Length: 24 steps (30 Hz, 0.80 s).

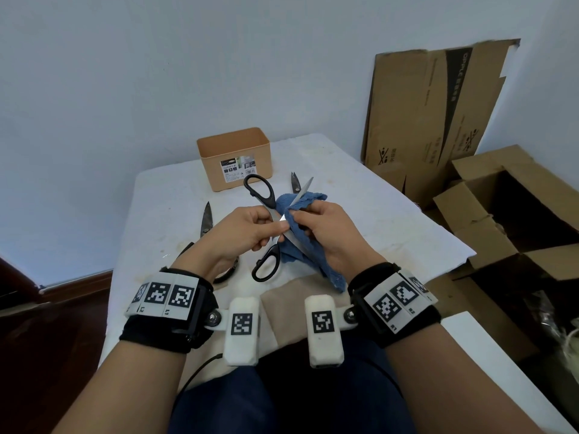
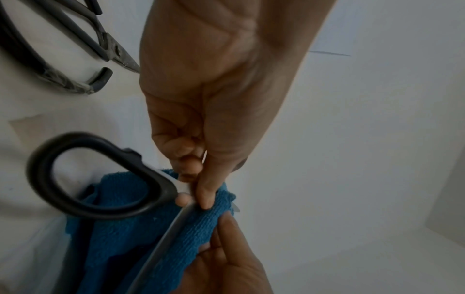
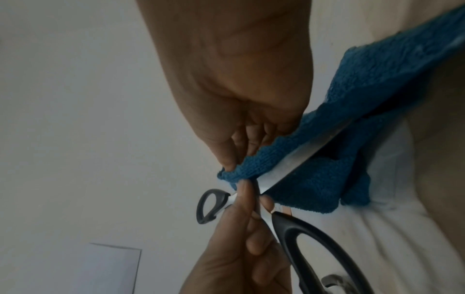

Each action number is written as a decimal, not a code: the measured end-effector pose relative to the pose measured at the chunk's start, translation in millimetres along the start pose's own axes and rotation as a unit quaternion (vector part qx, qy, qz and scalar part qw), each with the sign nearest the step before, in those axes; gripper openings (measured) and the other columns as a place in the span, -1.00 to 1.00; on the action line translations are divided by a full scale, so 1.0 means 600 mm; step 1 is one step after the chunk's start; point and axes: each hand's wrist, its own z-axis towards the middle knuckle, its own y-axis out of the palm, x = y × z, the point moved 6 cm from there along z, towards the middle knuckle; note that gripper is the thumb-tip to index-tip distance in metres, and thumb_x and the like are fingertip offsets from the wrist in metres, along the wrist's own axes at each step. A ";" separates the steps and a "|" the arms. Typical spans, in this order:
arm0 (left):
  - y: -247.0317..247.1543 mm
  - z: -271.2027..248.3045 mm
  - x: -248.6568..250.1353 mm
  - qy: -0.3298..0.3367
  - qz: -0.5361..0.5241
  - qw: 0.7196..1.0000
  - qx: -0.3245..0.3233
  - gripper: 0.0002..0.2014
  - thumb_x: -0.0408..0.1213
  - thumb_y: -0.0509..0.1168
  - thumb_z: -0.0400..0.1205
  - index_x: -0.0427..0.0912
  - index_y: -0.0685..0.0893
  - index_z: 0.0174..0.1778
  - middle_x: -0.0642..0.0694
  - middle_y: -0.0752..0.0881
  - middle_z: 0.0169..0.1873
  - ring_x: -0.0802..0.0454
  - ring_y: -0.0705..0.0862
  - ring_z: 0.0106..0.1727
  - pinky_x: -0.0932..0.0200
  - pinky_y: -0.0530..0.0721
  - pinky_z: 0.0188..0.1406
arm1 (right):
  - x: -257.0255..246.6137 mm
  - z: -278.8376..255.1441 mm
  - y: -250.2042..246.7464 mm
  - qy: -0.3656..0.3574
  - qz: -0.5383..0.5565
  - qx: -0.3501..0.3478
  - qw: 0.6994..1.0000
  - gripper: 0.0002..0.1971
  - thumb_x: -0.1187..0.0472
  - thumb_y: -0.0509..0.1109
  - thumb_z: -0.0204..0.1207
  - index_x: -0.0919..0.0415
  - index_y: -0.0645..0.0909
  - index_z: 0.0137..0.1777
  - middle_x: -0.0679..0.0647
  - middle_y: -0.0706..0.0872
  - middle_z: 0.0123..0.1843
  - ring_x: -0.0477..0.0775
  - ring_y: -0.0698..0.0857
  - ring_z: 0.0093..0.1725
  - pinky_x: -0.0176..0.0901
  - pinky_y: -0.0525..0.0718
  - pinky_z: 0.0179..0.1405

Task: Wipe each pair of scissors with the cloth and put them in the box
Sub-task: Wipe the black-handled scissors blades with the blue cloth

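Note:
A pair of black-handled scissors point(image 1: 264, 195) is held wide open above the white table point(image 1: 385, 223). My left hand point(image 1: 277, 226) pinches it at the pivot between thumb and fingertip, as the left wrist view shows with the left hand point(image 2: 195, 192) beside the handle loop point(image 2: 156, 185). My right hand point(image 1: 297, 216) grips the blue cloth point(image 1: 294, 245) folded around one blade point(image 3: 302, 156), and the cloth point(image 3: 327, 179) hangs below it. The other blade tip point(image 1: 308, 183) pokes up past the cloth. The tan box point(image 1: 235, 158) stands behind, open at the top.
Dark scissors point(image 1: 205, 220) lie on the table to the left, their handles partly under my left wrist. Small snips point(image 1: 294, 181) lie right of the box. Flattened cardboard point(image 1: 438, 114) leans on the wall, and an open carton point(image 1: 501, 233) sits beyond the table's right edge.

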 end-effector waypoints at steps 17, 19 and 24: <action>0.002 -0.001 -0.009 -0.011 0.048 0.998 -0.045 -0.61 -0.22 0.47 0.62 -0.56 0.65 0.06 -0.22 0.69 -0.30 0.11 0.48 -0.46 0.36 0.50 -0.42 | 0.021 0.002 -0.017 0.028 0.112 0.065 0.991 -0.82 0.36 0.33 0.63 0.43 0.71 0.10 0.35 0.79 -0.12 0.23 0.77 -0.19 -0.01 0.76 -0.18; 0.004 -0.004 -0.007 -0.012 0.054 0.997 -0.060 -0.73 -0.25 0.46 0.63 -0.45 0.71 0.00 -0.20 0.71 -0.29 0.15 0.49 -0.48 0.37 0.51 -0.43 | 0.024 0.005 -0.022 0.032 0.123 0.075 0.989 -0.82 0.37 0.30 0.64 0.40 0.71 0.11 0.31 0.80 -0.12 0.19 0.78 -0.20 -0.03 0.75 -0.22; 0.008 -0.011 -0.001 -0.007 0.045 0.996 -0.073 -0.89 -0.31 0.43 0.65 -0.31 0.72 -0.08 -0.11 0.70 -0.36 0.21 0.49 -0.52 0.40 0.51 -0.47 | 0.027 0.009 -0.027 0.033 0.140 0.078 0.986 -0.80 0.38 0.28 0.65 0.41 0.70 0.15 0.24 0.78 -0.18 0.12 0.77 -0.28 -0.11 0.72 -0.33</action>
